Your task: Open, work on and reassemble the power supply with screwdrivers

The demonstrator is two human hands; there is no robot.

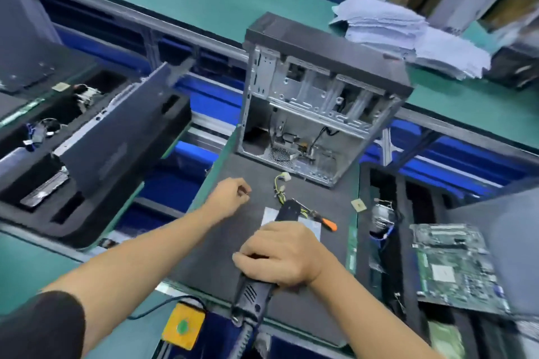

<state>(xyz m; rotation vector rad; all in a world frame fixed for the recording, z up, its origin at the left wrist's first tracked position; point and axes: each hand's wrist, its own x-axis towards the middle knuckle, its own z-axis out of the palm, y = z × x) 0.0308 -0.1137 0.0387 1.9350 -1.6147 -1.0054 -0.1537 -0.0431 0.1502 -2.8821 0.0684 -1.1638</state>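
The grey power supply (269, 214) lies flat on the dark foam mat (233, 242), mostly hidden behind my right hand, with its yellow and black cable bundle (281, 186) trailing toward the case. My right hand (280, 253) grips a black electric screwdriver (253, 294) whose head (288, 208) is over the power supply. My left hand (230, 197) hovers left of the unit, fingers pinched together; something small may be between them, too blurred to tell. An orange-handled screwdriver (326, 223) lies to the right of the unit.
An open, empty computer case (315, 114) stands upright at the mat's far end. Foam trays with parts sit left (87, 137) and right, the right one holding a motherboard (452, 265). A yellow button box (183, 325) is near me. Stacked papers (408, 35) lie beyond.
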